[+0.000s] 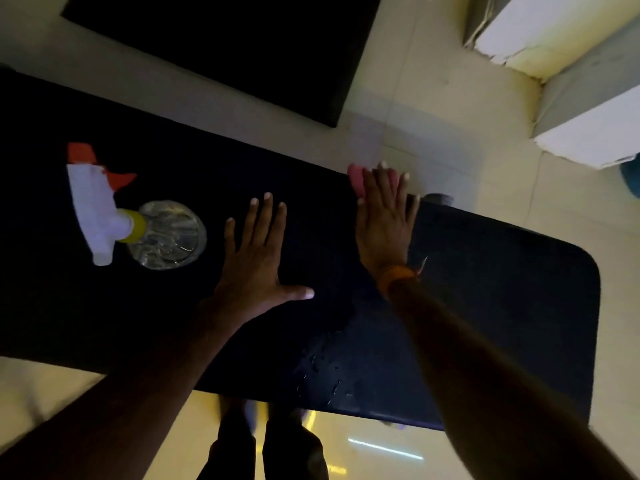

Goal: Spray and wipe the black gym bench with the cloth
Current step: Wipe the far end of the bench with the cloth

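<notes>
Head view: a black padded gym bench [485,289] runs across the frame as the worktop. Its rounded right end and long near edge stand out against the cream tiled floor [450,133]. The left hand [256,258] lies flat mid-worktop, fingers straight and spread, grasping nothing. The right hand [384,223], with an orange wristband [398,275], presses with straight fingers on a small pink cloth [356,178] at the far edge. Bare padding stretches from that hand to the right end. Water droplets [318,368] glisten near the near edge, between the two forearms. Left of the left hand stands a clear plastic spray bottle [166,237] with a white trigger head, red nozzle and yellow collar; its fill level cannot be told. A black floor mat [225,39] lies beyond the worktop.
</notes>
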Action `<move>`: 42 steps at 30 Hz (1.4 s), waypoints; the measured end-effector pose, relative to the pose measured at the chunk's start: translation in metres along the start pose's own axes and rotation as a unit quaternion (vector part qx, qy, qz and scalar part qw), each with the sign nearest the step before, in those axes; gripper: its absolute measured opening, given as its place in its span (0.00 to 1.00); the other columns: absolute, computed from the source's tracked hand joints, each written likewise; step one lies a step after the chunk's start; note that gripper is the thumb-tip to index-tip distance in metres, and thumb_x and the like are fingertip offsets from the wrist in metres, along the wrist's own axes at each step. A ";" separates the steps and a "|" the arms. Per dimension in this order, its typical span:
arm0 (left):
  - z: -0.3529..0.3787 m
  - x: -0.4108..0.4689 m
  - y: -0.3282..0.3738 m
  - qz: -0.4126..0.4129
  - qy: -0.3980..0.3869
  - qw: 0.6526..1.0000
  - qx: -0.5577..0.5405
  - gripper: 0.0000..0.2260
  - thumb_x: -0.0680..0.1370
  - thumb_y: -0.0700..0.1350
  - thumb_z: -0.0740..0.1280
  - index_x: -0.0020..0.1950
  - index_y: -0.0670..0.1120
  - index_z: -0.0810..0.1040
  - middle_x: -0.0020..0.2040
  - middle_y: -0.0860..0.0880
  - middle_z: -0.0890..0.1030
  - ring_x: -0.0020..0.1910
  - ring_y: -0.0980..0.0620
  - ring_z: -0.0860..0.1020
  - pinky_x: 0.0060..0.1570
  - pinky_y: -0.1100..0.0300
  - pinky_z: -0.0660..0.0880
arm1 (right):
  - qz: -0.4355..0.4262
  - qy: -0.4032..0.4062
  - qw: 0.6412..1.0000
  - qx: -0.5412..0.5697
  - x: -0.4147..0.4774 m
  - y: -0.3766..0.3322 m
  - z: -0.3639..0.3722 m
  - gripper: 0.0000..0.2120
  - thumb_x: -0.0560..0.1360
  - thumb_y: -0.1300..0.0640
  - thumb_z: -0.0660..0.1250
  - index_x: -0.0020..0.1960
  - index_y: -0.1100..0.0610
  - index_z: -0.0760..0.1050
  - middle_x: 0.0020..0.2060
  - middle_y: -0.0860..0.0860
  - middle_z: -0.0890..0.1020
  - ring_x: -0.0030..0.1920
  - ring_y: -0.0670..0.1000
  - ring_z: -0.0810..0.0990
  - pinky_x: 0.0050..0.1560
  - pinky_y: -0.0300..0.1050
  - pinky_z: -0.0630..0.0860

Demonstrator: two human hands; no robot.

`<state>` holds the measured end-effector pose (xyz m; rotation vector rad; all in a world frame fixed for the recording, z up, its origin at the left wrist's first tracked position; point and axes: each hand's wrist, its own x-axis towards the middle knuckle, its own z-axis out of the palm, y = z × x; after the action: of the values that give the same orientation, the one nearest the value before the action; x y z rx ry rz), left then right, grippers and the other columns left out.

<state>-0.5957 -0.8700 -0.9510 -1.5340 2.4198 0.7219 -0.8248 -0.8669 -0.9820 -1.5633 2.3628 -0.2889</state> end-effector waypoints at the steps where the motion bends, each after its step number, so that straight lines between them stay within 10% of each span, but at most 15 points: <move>1: 0.000 -0.003 -0.003 -0.002 0.001 1.000 -0.001 0.67 0.59 0.82 0.62 0.84 0.46 0.40 0.84 0.44 0.37 0.82 0.44 0.35 0.77 0.35 0.39 | 0.022 0.002 0.999 0.028 -0.010 -0.019 0.006 0.26 0.87 0.51 0.53 0.84 0.50 0.54 0.85 0.49 0.52 0.84 0.60 0.42 0.82 0.66 0.42; 6: 0.000 -0.012 -0.011 -0.012 0.000 1.000 0.004 0.67 0.59 0.82 0.63 0.84 0.45 0.40 0.84 0.43 0.37 0.83 0.43 0.36 0.76 0.33 0.40 | -0.296 -0.050 0.953 -0.032 -0.016 -0.017 0.008 0.27 0.86 0.53 0.55 0.84 0.48 0.56 0.84 0.48 0.56 0.85 0.58 0.48 0.82 0.67 0.48; 10: 0.000 -0.020 -0.016 -0.013 0.004 1.000 0.005 0.67 0.60 0.80 0.66 0.84 0.43 0.40 0.84 0.42 0.38 0.83 0.43 0.37 0.77 0.35 0.39 | 0.006 -0.004 0.999 0.035 0.003 -0.046 0.013 0.26 0.87 0.51 0.53 0.84 0.49 0.55 0.85 0.49 0.53 0.84 0.60 0.43 0.82 0.68 0.43; 15: 0.002 -0.027 -0.018 -0.009 -0.003 1.000 0.000 0.67 0.62 0.78 0.69 0.83 0.42 0.38 0.83 0.42 0.36 0.82 0.43 0.35 0.78 0.37 0.41 | -0.308 -0.079 0.947 -0.044 -0.020 -0.045 0.018 0.27 0.86 0.50 0.50 0.85 0.47 0.52 0.85 0.47 0.52 0.85 0.57 0.44 0.82 0.67 0.47; 20: 0.007 -0.036 -0.025 0.004 0.000 1.000 0.002 0.66 0.64 0.79 0.66 0.83 0.42 0.36 0.83 0.43 0.33 0.82 0.45 0.33 0.79 0.41 0.39 | -0.081 -0.024 0.996 -0.007 -0.004 -0.074 0.022 0.27 0.87 0.49 0.50 0.85 0.48 0.52 0.85 0.47 0.51 0.84 0.59 0.43 0.82 0.68 0.44; 24: 0.008 -0.043 -0.026 0.012 0.003 1.000 -0.011 0.64 0.66 0.79 0.66 0.83 0.41 0.36 0.83 0.42 0.33 0.82 0.45 0.33 0.80 0.42 0.39 | -0.302 -0.077 0.949 -0.049 -0.017 -0.066 0.023 0.27 0.87 0.49 0.50 0.85 0.48 0.51 0.85 0.48 0.52 0.85 0.58 0.44 0.82 0.67 0.46; 29: 0.013 -0.062 -0.037 0.025 0.018 0.999 -0.016 0.63 0.66 0.77 0.67 0.83 0.42 0.39 0.84 0.43 0.36 0.83 0.44 0.36 0.80 0.43 0.41 | -0.141 -0.037 0.989 -0.019 -0.002 -0.095 0.026 0.27 0.87 0.48 0.50 0.85 0.49 0.52 0.85 0.49 0.52 0.84 0.60 0.43 0.83 0.66 0.43; 33: 0.018 -0.078 -0.045 0.037 0.028 0.999 -0.007 0.62 0.66 0.77 0.66 0.84 0.41 0.45 0.84 0.42 0.42 0.84 0.43 0.42 0.81 0.41 0.48 | -0.311 -0.084 0.944 -0.068 -0.003 -0.089 0.027 0.27 0.87 0.49 0.50 0.85 0.47 0.51 0.85 0.48 0.52 0.84 0.59 0.45 0.83 0.66 0.46; 38: 0.022 -0.092 -0.055 0.042 0.037 0.998 -0.008 0.59 0.68 0.78 0.62 0.84 0.41 0.46 0.85 0.43 0.44 0.84 0.44 0.44 0.80 0.40 0.50 | -0.148 -0.038 0.988 -0.002 -0.010 -0.110 0.030 0.26 0.87 0.49 0.51 0.84 0.49 0.53 0.85 0.49 0.53 0.84 0.60 0.44 0.83 0.66 0.45; 42: 0.018 -0.105 -0.067 0.026 0.025 0.999 0.003 0.59 0.68 0.79 0.59 0.84 0.40 0.48 0.85 0.42 0.46 0.84 0.43 0.47 0.79 0.38 0.52 | -0.314 -0.108 0.942 -0.038 -0.083 -0.092 0.033 0.27 0.87 0.49 0.51 0.85 0.46 0.51 0.85 0.46 0.51 0.85 0.58 0.43 0.83 0.64 0.46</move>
<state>-0.4907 -0.8005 -0.9442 -1.5114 2.5038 0.6940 -0.7035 -0.8262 -0.9721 -2.2268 1.6746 -0.1433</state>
